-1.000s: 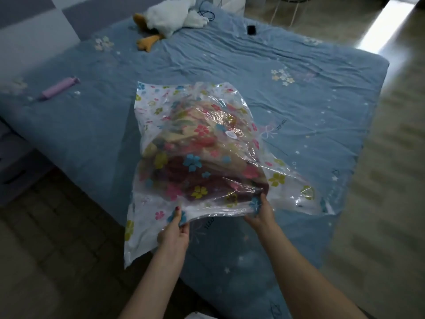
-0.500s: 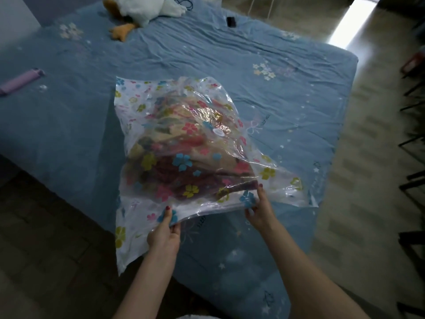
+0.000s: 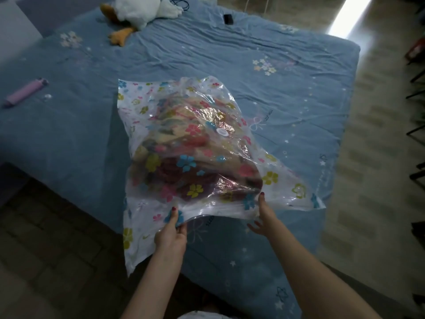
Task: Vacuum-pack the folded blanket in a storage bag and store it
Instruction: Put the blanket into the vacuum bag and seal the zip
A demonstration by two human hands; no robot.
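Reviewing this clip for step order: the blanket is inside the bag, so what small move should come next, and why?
Probably run both hands along the bag's near edge to press the opening shut. The left hand pinches the storage bag at that edge, the right hand holds it further along, the blanket looks still puffy, and the purple pump lies unused on the bed.

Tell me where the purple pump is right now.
The purple pump lies on the blue bed at the far left of the head view, well left of the storage bag and apart from both hands.
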